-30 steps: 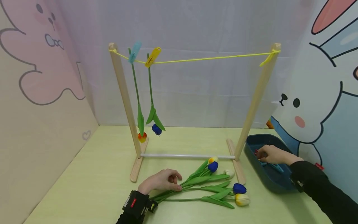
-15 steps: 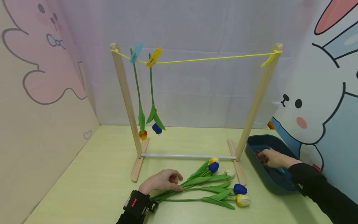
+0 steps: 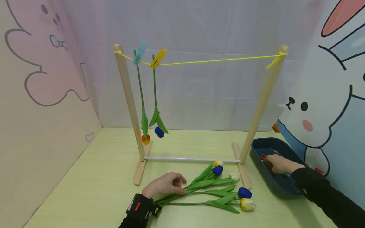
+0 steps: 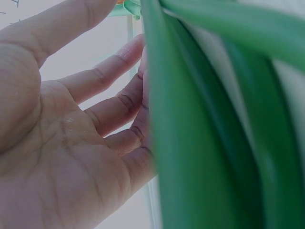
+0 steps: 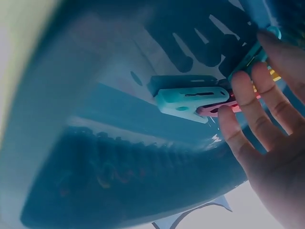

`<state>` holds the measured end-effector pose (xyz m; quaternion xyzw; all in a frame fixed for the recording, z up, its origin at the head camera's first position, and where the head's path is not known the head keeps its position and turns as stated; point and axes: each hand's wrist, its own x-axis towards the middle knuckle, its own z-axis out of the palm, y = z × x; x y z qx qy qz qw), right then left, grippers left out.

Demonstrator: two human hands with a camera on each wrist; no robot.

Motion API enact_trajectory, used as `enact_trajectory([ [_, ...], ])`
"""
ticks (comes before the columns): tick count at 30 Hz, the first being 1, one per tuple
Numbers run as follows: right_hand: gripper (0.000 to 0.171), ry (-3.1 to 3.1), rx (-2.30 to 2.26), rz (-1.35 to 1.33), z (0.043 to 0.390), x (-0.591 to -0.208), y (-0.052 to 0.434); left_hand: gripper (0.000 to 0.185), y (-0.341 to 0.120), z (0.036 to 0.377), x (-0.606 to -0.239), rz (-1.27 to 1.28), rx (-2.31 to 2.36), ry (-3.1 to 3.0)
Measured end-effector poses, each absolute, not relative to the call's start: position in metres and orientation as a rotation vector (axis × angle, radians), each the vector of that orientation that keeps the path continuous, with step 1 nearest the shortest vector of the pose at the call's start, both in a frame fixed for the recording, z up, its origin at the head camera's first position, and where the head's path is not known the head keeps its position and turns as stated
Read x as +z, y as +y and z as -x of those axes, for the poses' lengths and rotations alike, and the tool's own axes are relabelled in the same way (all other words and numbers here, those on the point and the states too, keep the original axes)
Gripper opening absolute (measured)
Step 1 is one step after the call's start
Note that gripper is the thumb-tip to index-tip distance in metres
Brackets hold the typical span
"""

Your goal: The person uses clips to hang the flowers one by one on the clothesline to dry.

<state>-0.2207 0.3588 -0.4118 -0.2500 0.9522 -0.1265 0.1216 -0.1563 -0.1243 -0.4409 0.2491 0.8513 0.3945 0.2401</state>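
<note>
Fingers (image 5: 259, 125) of the R hand (image 3: 280, 164) are bending in among clips in the dark blue bin (image 3: 268, 180), w/ thumb and fingertips lying at a dark teal clip (image 5: 252, 55); can't tell if they're actually pinching it. A light teal clip (image 5: 190, 99) and a pink-red clip (image 5: 214, 109) are lying just beside. L hand's (image 3: 168, 183) fingers are staying out of any grip, loosely curved and holding nothing, resting by the stem end of the tulip bunch (image 3: 216, 181), whose heads are pointing R on the table.

Handling, my guess: clips are looking like smooth plastic, so v. light, stiff, springy, a bit slippery; best hold is prob. thumb + index on the handle ends. Tulips are looking artificial: light, bendy stems, soft leaves, heads easy to squash, so take 'em by the bare stem. Two more are hanging heads-down from the yellow line (image 3: 211, 60), under a blue clip (image 3: 139, 53) and a yellow clip (image 3: 158, 59).

Labels: a black wrist unit (image 3: 142, 213) is showing a small red tag w/ pale marks, too tiny to read. No brand's coming through.
</note>
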Motion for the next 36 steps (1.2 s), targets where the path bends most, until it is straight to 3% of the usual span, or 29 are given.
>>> enact_trajectory([
  [16,0.017,2.873,-0.348,0.818,0.211,-0.41,0.361,0.036,-0.123,0.156,-0.441,-0.688,1.089,2.328],
  [22,0.008,2.887,-0.485,0.703,0.204,-0.405,0.358,0.036,-0.123,0.157,-0.442,-0.699,1.088,2.334],
  [36,0.028,3.343,-0.742,0.575,0.184,-0.368,0.346,0.038,-0.124,0.158,-0.443,-0.69,1.086,2.332],
])
